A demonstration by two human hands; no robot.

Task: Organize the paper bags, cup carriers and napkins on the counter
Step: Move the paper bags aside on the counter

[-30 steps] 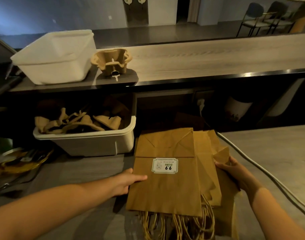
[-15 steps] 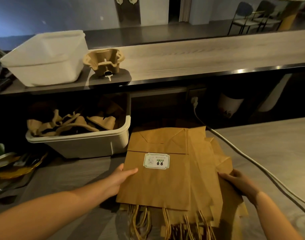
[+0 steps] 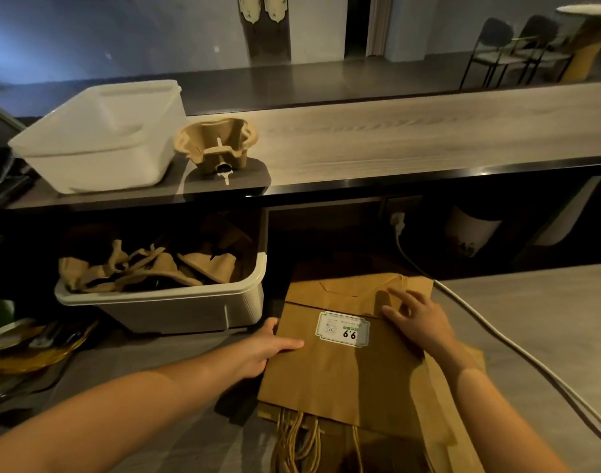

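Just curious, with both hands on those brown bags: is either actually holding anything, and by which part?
The left hand grips the paper bags at their left edge, thumb on top; the right hand rests flat.

Your one head-worn camera, looking forward and down from eye height, close over the paper bags (image 3: pixel 326 377) on the lower counter (image 3: pixel 538 308), wide lens bowing the raised counter (image 3: pixel 394 138) beyond, dim far room, possibly seating.

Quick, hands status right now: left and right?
Left hand: thumb on the paper bags' left edge, fingers mostly hidden; grip cannot be told.
Right hand: open, fingers spread flat on the bags.
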